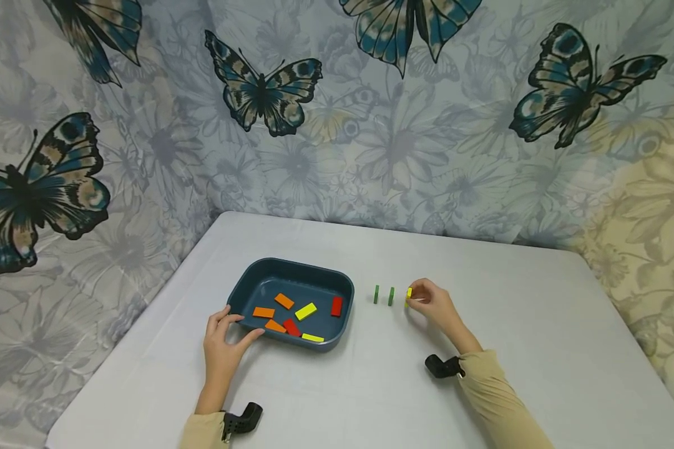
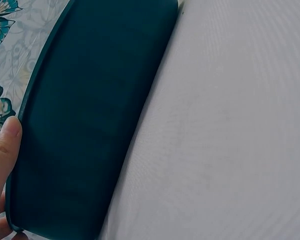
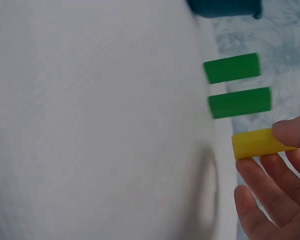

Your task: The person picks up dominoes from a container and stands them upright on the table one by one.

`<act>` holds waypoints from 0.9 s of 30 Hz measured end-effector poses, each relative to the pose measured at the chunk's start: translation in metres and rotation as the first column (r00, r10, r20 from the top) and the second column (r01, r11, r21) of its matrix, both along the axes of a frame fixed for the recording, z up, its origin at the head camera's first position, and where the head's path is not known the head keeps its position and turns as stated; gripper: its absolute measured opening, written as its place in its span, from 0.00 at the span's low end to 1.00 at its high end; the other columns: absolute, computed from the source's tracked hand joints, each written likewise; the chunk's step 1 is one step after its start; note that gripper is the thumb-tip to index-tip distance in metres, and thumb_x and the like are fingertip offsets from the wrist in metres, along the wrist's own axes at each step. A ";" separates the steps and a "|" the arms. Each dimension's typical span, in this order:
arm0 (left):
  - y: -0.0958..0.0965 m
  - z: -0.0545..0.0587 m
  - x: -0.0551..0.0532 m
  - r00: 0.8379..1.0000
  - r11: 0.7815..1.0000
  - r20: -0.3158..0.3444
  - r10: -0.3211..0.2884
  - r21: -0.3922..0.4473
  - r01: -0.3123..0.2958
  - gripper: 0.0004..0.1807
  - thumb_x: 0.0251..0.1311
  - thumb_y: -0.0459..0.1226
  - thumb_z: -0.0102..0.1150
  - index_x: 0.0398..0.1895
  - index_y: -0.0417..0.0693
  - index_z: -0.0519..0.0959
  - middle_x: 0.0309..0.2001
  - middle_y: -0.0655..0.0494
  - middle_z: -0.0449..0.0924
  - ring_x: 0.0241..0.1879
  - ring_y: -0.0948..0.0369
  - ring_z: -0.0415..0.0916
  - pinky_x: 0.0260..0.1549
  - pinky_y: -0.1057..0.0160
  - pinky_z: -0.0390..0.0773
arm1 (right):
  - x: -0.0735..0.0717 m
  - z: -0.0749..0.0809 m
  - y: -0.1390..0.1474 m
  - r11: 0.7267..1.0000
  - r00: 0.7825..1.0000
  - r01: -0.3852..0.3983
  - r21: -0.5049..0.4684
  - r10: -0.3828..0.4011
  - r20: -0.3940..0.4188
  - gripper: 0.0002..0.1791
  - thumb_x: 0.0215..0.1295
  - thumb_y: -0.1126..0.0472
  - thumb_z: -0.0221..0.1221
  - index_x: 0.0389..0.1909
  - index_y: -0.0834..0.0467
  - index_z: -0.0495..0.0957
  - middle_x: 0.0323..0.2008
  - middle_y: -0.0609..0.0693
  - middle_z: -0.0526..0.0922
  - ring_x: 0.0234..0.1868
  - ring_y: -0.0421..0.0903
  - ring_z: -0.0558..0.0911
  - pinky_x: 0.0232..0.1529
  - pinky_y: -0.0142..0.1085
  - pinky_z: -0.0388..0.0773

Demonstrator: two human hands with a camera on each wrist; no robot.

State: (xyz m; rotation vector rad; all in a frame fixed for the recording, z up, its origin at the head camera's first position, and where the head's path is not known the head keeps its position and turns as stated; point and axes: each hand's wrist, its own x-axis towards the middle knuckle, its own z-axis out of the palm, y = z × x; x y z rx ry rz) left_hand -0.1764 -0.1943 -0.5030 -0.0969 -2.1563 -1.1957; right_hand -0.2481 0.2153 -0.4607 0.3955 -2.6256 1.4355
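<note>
My right hand (image 1: 435, 307) pinches a yellow domino-like block (image 3: 255, 144) upright between thumb and fingers. To its left, two green blocks (image 1: 391, 296) stand on edge in a row, with the yellow one in line. My left hand (image 1: 223, 343) holds the near left corner of a dark teal tray (image 1: 292, 269), its thumb (image 2: 7, 137) at the rim and fingertips round the corner. Inside the tray lie several loose blocks: orange ones (image 1: 264, 312), red ones (image 1: 336, 306) and yellow ones (image 1: 306, 311).
A white-covered table (image 1: 483, 274) carries everything, its far edge close to a butterfly-patterned backdrop (image 1: 455, 181). Black wrist cameras (image 1: 442, 366) sit on both wrists, beside beige sleeves (image 1: 497, 399).
</note>
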 end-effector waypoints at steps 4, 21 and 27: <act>0.000 -0.002 -0.001 1.000 1.000 -0.010 -0.004 -0.006 0.004 0.23 0.27 0.32 0.77 0.31 0.36 0.76 0.47 0.38 0.67 0.53 0.46 0.63 0.49 0.44 0.64 | -0.002 -0.010 0.002 1.000 0.999 0.020 0.016 -0.020 0.028 0.11 0.52 0.74 0.60 0.37 0.68 0.71 0.34 0.59 0.78 0.37 0.56 0.78 0.38 0.43 0.76; -0.002 -0.001 -0.001 1.000 1.000 -0.003 -0.005 -0.009 0.005 0.24 0.28 0.33 0.76 0.32 0.36 0.76 0.47 0.37 0.67 0.54 0.46 0.62 0.50 0.44 0.64 | -0.010 -0.020 0.005 1.000 0.995 0.012 -0.008 -0.011 0.101 0.19 0.53 0.70 0.61 0.45 0.70 0.69 0.39 0.62 0.76 0.41 0.56 0.77 0.39 0.39 0.77; 0.001 0.000 -0.001 1.000 1.000 0.006 0.006 0.003 -0.006 0.23 0.28 0.33 0.76 0.31 0.36 0.76 0.48 0.39 0.67 0.53 0.46 0.62 0.49 0.44 0.64 | -0.008 0.000 0.002 0.999 0.999 0.035 -0.026 -0.035 -0.006 0.28 0.52 0.66 0.63 0.52 0.70 0.63 0.46 0.65 0.73 0.47 0.58 0.73 0.46 0.48 0.72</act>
